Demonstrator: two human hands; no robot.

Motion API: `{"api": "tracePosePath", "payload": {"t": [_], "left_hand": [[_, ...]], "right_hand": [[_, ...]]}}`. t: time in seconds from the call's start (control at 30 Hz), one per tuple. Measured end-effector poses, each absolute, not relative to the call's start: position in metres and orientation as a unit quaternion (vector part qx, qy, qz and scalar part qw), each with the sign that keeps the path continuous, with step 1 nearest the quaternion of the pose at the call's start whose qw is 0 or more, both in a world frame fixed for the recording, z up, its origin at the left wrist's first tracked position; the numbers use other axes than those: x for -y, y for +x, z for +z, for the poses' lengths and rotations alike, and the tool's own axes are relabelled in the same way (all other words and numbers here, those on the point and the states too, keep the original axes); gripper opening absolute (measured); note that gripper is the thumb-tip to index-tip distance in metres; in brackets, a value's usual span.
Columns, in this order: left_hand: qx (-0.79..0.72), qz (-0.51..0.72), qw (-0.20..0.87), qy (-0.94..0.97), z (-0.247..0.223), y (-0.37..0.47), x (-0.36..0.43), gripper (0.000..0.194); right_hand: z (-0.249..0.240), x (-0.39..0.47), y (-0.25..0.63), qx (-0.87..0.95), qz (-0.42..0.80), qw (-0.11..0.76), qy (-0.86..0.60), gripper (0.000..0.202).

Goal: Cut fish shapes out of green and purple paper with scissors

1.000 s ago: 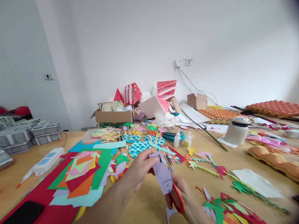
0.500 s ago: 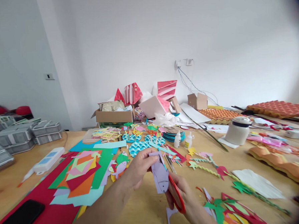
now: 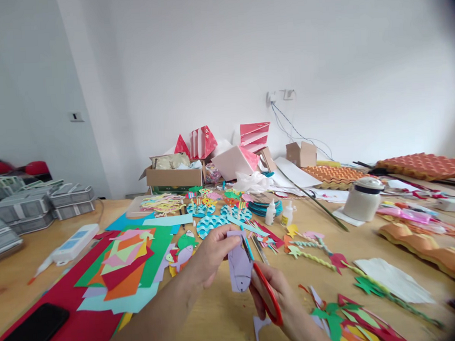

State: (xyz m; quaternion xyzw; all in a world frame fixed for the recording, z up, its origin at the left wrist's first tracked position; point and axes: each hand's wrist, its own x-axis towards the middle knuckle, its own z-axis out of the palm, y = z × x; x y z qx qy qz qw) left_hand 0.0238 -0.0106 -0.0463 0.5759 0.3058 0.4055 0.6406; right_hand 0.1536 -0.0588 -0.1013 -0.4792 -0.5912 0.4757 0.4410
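Note:
Between thumb and fingers, my left hand [image 3: 216, 252] pinches the top of a purple paper strip [image 3: 240, 266] with a fish outline drawn on it. The drawn head, with its eye, points down toward me. My right hand [image 3: 277, 290] is closed around the red handles of a pair of scissors [image 3: 269, 296]. The scissor blades lie along the right edge of the purple paper. Below my hands, a curved purple offcut [image 3: 259, 329] lies on the table [image 3: 212, 319].
Coloured paper sheets [image 3: 129, 262] and a black phone [image 3: 33, 331] lie at left. Cut paper fish [image 3: 184, 256] and glue bottles [image 3: 287, 214] stand beyond my hands. Colourful scraps [image 3: 346, 322], a braided strand [image 3: 402, 304] and a white lidded jar [image 3: 364, 200] are at right.
The purple paper has turned slightly and moved a little left. The scissor blades have shifted up along its right edge, and their tips show more now.

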Motion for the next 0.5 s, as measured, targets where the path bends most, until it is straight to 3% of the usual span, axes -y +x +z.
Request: {"api": "tracePosePath", "payload": {"t": [0.5], "left_hand": [[-0.305,0.384,0.641,0.59,-0.0466,0.0232,0.0107,0.012]], "right_hand": [[-0.0976,0.0596,0.1539,0.597,0.466,0.44,-0.482,0.052]]}}
